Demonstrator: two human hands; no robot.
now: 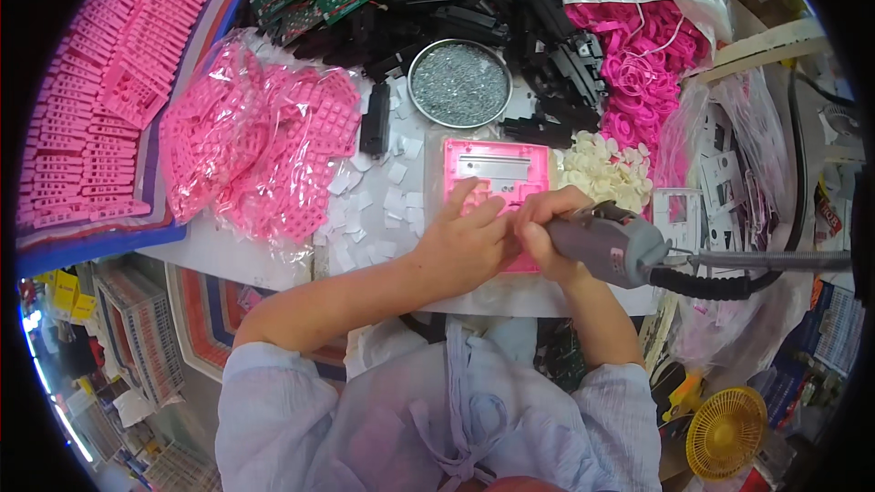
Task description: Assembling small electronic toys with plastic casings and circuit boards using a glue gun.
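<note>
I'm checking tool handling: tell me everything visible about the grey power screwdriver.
The screwdriver is a grey, barrel-shaped tool, plastic by its look, with a small pink mark on its side. It lies nearly level over the table's front edge, nose toward the pink casing. The right hand grips its front end, hiding the bit. A black sleeve and grey cable run from its rear toward the right.

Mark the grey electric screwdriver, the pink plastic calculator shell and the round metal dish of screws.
grey electric screwdriver [609,248], head view, on its barrel in the right hand.
pink plastic calculator shell [497,167], head view, on its upper panel.
round metal dish of screws [414,98], head view, on its left rim.
</note>
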